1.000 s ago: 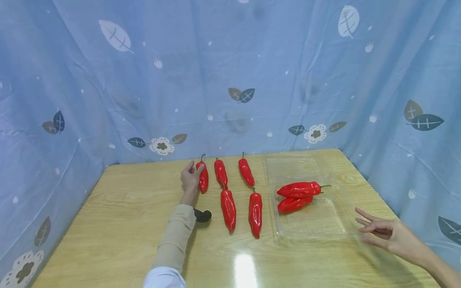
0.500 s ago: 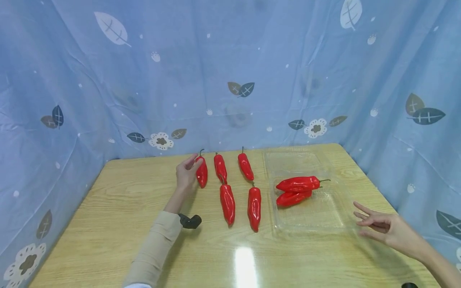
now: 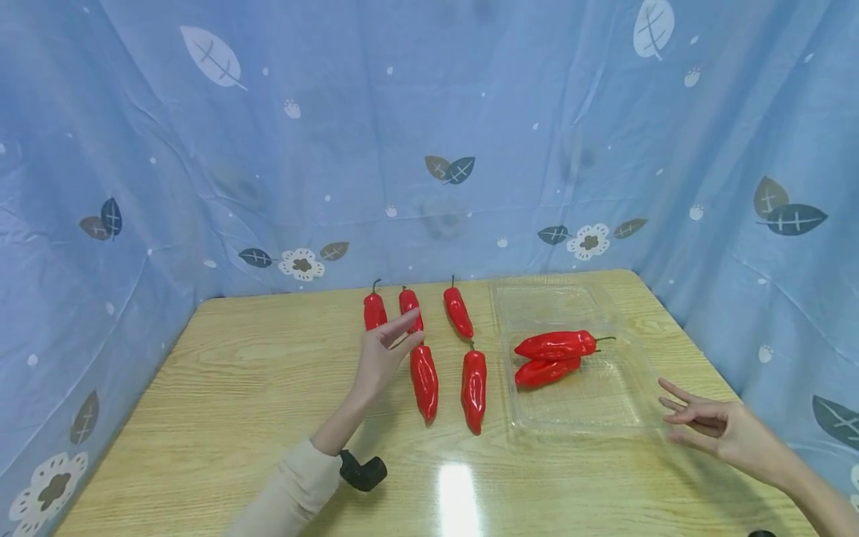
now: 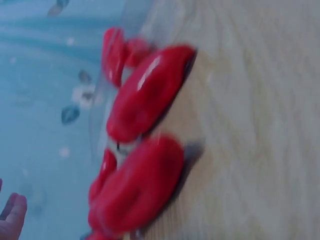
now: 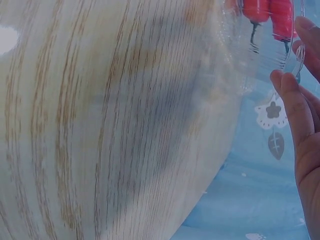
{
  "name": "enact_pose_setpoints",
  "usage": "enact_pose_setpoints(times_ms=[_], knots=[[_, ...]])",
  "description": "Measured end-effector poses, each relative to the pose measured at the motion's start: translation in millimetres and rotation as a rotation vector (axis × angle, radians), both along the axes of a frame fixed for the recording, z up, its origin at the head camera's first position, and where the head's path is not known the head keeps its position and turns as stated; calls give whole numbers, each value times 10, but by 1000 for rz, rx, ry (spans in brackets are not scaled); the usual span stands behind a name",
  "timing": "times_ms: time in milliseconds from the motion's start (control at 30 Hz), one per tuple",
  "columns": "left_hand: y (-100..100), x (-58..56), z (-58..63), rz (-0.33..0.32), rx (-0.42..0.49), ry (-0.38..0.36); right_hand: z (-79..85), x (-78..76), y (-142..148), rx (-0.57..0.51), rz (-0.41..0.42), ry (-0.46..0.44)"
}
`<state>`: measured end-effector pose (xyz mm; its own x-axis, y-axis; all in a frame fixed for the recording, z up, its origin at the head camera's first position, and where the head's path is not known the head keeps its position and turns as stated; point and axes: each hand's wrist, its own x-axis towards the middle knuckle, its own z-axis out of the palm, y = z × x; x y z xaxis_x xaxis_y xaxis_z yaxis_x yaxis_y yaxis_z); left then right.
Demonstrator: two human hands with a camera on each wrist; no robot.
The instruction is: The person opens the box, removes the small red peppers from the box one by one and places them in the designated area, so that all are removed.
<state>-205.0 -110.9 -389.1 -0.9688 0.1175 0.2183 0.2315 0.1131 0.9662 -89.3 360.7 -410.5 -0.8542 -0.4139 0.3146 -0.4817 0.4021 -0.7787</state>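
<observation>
Several glossy red peppers lie in columns on the table, among them a far-left pepper (image 3: 374, 309) and a near middle pepper (image 3: 424, 382). My left hand (image 3: 384, 359) hovers over them with fingers extended and holds nothing, overlapping a far middle pepper (image 3: 408, 300) and part of the far-left one. In the left wrist view, only fingertips (image 4: 15, 215) show at the lower left, and a large pepper (image 4: 150, 92) is blurred. Two peppers rest in a clear plastic box, the upper pepper (image 3: 555, 344) overlapping the other. My right hand (image 3: 711, 431), fingers loosely spread, is by the box's right edge.
The clear plastic box (image 3: 584, 426) has its lid spread behind it. Two more peppers lie between the middle column and the box, one being the near right pepper (image 3: 473, 391). A blue leaf-print curtain (image 3: 443, 97) hangs around the wooden table (image 3: 221, 418).
My left hand has left the far-left pepper, which it was touching, and moved right toward the middle column. The peppers keep their places. My right hand has stayed by the box.
</observation>
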Motion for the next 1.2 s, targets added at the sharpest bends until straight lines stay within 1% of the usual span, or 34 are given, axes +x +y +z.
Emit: enact_pose_setpoints(times_ms=[100, 167, 233, 300, 433, 533, 633, 767, 867, 1033, 1200], knots=[[95, 122, 16, -58, 13, 9, -8, 6, -3, 11, -11, 12], [160, 207, 22, -106, 1, 16, -13, 8, -3, 15, -18, 16], [239, 292, 29, -172, 2, 14, -15, 6, -2, 12, -16, 17], [340, 380, 23, -246, 28, 1, -10, 6, 0, 11, -14, 19], [591, 541, -31, -373, 64, -26, -2, 7, 8, 10, -16, 16], [768, 615, -89, -430, 54, -17, -15, 6, 13, -3, -5, 11], [900, 637, -142, -468, 78, -14, -36, 6, 13, -31, 19, 6], [1028, 636, -211, -483, 131, -20, -54, 14, 10, -54, 38, -2], [1112, 622, -243, -487, 139, 2, -58, 17, 10, -46, 33, 2], [1253, 560, -247, -501, 116, 53, -36, 9, 5, -7, 7, 12], [1402, 475, -235, -487, 25, 90, -15, 11, -2, 12, -8, 5]])
